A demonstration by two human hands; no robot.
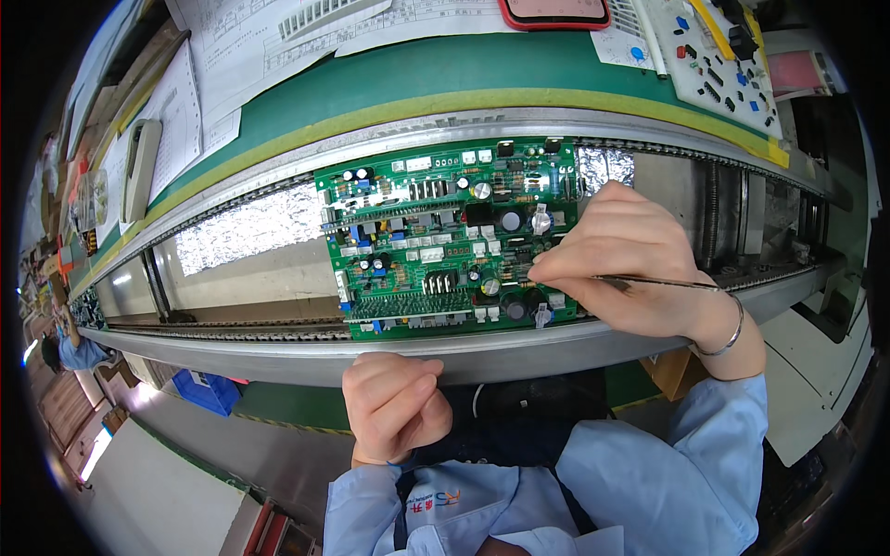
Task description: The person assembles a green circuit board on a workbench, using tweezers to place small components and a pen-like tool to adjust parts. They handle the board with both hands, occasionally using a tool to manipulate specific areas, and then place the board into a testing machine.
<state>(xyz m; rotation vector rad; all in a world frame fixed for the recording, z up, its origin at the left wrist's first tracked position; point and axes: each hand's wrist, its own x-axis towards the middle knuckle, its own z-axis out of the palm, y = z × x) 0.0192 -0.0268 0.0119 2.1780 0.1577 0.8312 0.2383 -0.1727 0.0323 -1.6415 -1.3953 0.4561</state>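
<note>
A green circuit board [399, 271] packed with capacitors, white connectors and other parts lies across the metal conveyor rails. Over its right part, my right hand [630, 264] is closed around slim metal tweezers [654, 281]. Their rear end sticks out toward my wrist, while the tips are hidden by my fingers. My fingertips are at the components near the board's right edge; whether they touch them I cannot tell. By the near rail, below the board's front edge, my left hand [394, 408] is curled into a loose fist, and nothing shows in it.
Beyond the far rail [269, 176], a green bench mat [445, 79] carries printed sheets [250, 56], a red-edged phone [554, 11] and a white board [709, 79] with loose components. A blue bin [206, 393] stands below the near rail. Another person [79, 350] is at the far left.
</note>
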